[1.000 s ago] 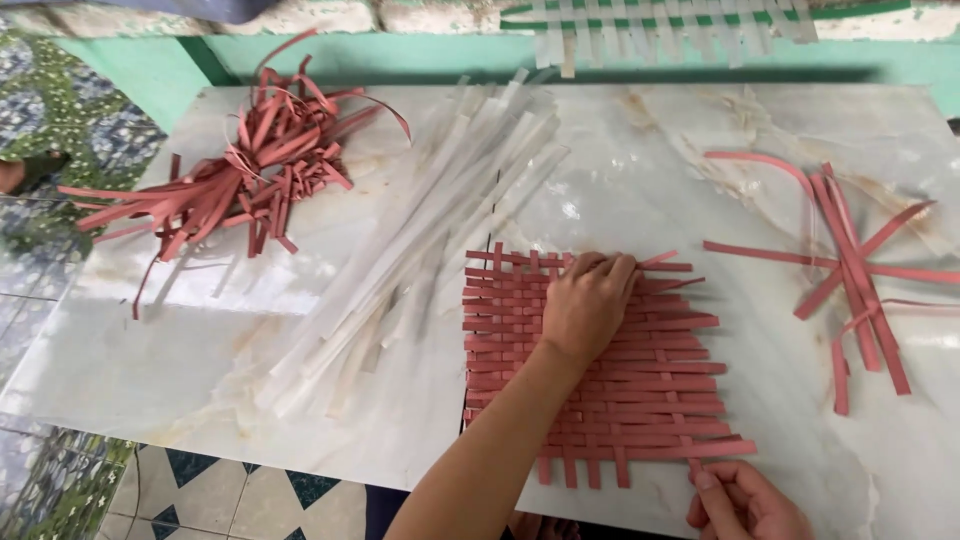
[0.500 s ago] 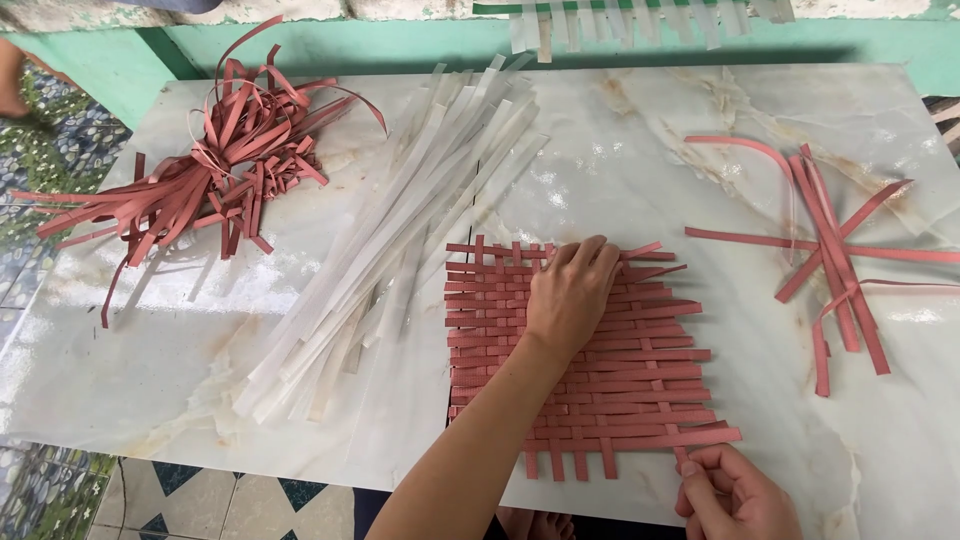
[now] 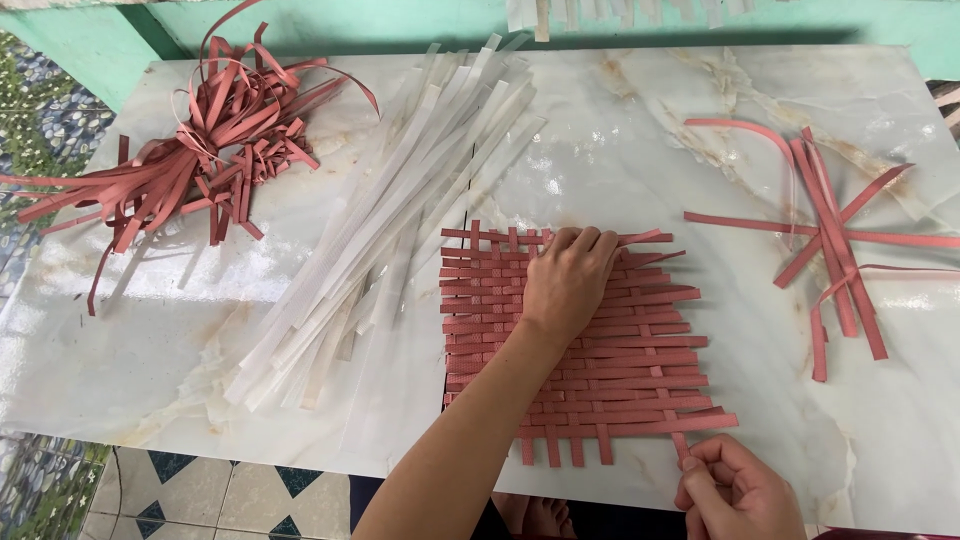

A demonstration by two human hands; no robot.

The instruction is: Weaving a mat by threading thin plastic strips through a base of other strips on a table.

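A square mat woven of reddish-pink strips [image 3: 620, 370] lies flat on the marble tabletop [image 3: 620, 130], near its front edge. My left hand [image 3: 568, 282] rests palm down on the mat's upper middle, fingers together. My right hand [image 3: 735, 490] is at the mat's lower right corner, fingers pinched on the end of one reddish strip [image 3: 682, 443] that sticks out of the weave.
A tangled heap of reddish strips [image 3: 205, 150] lies at the back left. A long bundle of white strips [image 3: 390, 220] runs diagonally across the middle. Several loose reddish strips [image 3: 830, 240] lie crossed at the right. Patterned floor tiles [image 3: 190, 495] show below the table's edge.
The view has shifted a little, so everything sits slightly lower and to the left in frame. My left hand stays on the mat; my right hand stays at the lower right corner.
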